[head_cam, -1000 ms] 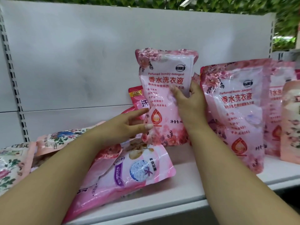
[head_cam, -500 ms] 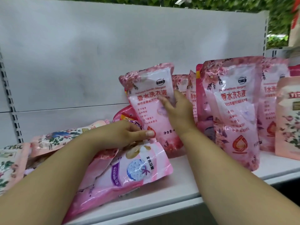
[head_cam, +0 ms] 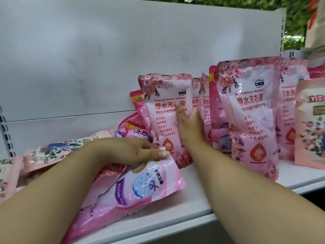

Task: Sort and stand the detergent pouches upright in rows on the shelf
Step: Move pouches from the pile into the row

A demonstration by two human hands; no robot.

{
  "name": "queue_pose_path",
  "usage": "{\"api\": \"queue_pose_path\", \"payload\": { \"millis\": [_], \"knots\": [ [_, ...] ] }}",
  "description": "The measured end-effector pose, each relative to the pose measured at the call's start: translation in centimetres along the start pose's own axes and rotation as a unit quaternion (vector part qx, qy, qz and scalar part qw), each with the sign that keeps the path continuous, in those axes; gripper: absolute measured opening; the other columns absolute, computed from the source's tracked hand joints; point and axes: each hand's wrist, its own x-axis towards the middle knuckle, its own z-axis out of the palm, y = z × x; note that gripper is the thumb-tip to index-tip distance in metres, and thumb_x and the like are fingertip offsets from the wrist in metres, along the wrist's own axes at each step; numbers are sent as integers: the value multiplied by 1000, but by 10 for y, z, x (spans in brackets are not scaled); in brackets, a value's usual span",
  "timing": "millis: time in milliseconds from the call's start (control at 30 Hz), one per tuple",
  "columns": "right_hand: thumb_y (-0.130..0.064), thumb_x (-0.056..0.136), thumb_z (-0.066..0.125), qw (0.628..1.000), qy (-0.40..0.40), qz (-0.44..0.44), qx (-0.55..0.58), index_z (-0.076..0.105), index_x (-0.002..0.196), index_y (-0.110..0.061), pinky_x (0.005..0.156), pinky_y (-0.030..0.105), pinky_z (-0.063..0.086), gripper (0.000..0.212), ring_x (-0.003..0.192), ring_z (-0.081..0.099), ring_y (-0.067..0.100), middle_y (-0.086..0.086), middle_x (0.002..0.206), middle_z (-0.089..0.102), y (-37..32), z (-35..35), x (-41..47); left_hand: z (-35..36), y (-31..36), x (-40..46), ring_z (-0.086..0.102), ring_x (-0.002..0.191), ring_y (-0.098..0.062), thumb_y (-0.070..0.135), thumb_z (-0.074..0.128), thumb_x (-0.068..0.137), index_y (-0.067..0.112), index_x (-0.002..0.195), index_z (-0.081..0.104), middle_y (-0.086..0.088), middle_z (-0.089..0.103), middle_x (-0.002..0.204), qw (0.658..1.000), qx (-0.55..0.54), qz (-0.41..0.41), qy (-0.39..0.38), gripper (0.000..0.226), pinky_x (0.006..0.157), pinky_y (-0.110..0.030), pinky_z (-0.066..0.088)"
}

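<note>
1. White shelf (head_cam: 175,196) carries soft, slippery, liquid-filled pouches.
2. Your left hand (head_cam: 140,152) pinches the lying pouch (head_cam: 133,189) by its top corner; grip lower.
3. Your right hand (head_cam: 190,125) lies flat, fingers straight, steadying the standing pouch (head_cam: 163,117) just left of the upright row (head_cam: 249,110).

Back panel: plain white metal back panel (head_cam: 88,55) filling the upper left and centre of the frame, with a horizontal seam low down.
Upright strip: slotted white metal upright (head_cam: 5,132) at the left edge.
Foliage: green leafy wall (head_cam: 297,16) along the top and upper right.
Box: blurred beige cardboard box (head_cam: 314,36) at the upper right edge.
</note>
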Motion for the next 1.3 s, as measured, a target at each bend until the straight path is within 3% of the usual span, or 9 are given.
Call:
{"api": "queue_pose_path", "payload": {
  "millis": [200, 300, 433, 600, 767, 867, 1000, 1133, 1300],
  "knots": [
    [-48, 94, 35, 997, 26, -39, -55, 35, 115, -9, 55, 25, 41, 45, 77, 60, 23, -3, 78, 51, -1, 10, 6, -5, 0, -10, 52, 78, -22, 76, 40, 42, -12, 101, 57, -31, 60, 94, 993, -102, 36, 46, 107, 56, -7, 41],
    [-45, 96, 34, 999, 29, -26, -31, 36, 127, -8, 59, 23, 34, 48, 86, 52, 17, -2, 97, 51, -6, 4, 3, -5, -2, -14, 54, 58, -14, 73, 45, 47, -16, 94, 54, -22, 61, 70, 986, -128, 66, 80, 101, 49, -11, 41],
    [-45, 97, 33, 997, -10, 78, 20, 44, 127, -5, 61, 22, 37, 51, 83, 52, 18, 2, 97, 56, -15, -5, 3, -3, -3, -13, 53, 64, -16, 76, 48, 46, -4, 97, 56, -24, 63, 76, 977, -154, 60, 136, 95, 63, -26, 44],
    [-53, 91, 40, 988, -61, 137, 30, 44, 131, -13, 93, 33, 40, 57, 106, 55, 23, 2, 118, 59, -30, -18, -15, -2, 2, -17, 48, 62, -17, 81, 54, 59, 0, 91, 56, -22, 59, 72, 973, -158, 64, 159, 87, 52, -20, 39],
    [-66, 83, 34, 944, -181, 132, 243, 45, 133, -16, 104, 40, 36, 72, 116, 52, 20, 3, 125, 57, -46, -51, -86, -11, 5, -19, 42, 38, 0, 65, 52, 62, 17, 70, 49, -4, 54, 58, 918, -190, 64, 341, 48, 40, -10, 33],
    [-69, 66, 55, 910, -260, 115, 302, 55, 118, -29, 101, 37, 41, 66, 113, 57, 16, -2, 117, 65, -51, -36, -124, -14, 3, -11, 41, 31, 4, 52, 63, 73, 19, 70, 46, 5, 51, 51, 873, -220, 56, 432, 37, 37, -8, 30],
    [-43, 79, 66, 928, -152, 139, 310, 50, 124, -25, 95, 46, 47, 51, 103, 63, 22, 2, 112, 66, -53, 0, -113, -11, 6, -9, 45, 38, 4, 48, 62, 79, 18, 72, 48, 7, 52, 49, 858, -218, 69, 459, 34, 42, -9, 33],
    [-25, 81, 68, 929, -81, 123, 339, 64, 97, -19, 87, 49, 52, 17, 92, 68, 27, 9, 97, 71, -57, 1, -97, -12, 7, -13, 51, 55, -6, 61, 56, 71, 18, 73, 51, 2, 55, 66, 851, -323, 122, 395, 43, 57, -20, 41],
    [-19, 79, 70, 917, -8, 128, 378, 59, 107, -5, 78, 47, 56, 34, 75, 68, 26, 13, 90, 68, -86, -33, -70, -10, 10, -18, 56, 56, -2, 50, 38, 86, 23, 77, 57, 11, 61, 59, 867, -356, 132, 321, 35, 56, -16, 44]
  ]
}}
